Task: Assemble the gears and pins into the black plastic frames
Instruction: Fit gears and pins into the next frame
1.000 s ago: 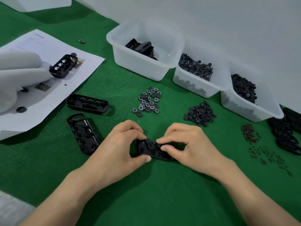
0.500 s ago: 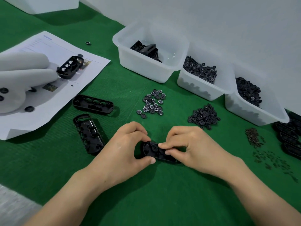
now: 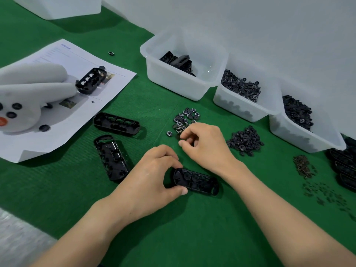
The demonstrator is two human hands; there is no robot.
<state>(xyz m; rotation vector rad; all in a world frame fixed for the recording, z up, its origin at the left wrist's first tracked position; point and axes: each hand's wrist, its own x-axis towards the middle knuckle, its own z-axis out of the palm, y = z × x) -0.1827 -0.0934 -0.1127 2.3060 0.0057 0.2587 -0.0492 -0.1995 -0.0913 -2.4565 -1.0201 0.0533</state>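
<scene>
Black plastic, long and rounded at both ends, the frame being filled [image 3: 195, 181] lies on the green bench [image 3: 192, 237], near the middle. A few round gears seem to sit in its holes already, though how many is hard to tell.

The left hand [image 3: 152, 182] pinches the frame's left end between thumb and fingers to keep it steady. The right hand [image 3: 204, 145] is just beyond it, its fingers curled together at the near edge of a little pile of white-toothed gears [image 3: 185, 120]. I cannot tell if a gear is pinched in them.

To the left lie two more black frames [image 3: 115, 123] with parts in them. To the right sit a heap of plain black gears [image 3: 244, 140] and a scatter of tiny dark pins [image 3: 304, 166]. Far off stand three clear plastic tubs [image 3: 183, 87] of spare parts. So I think much work is left.
</scene>
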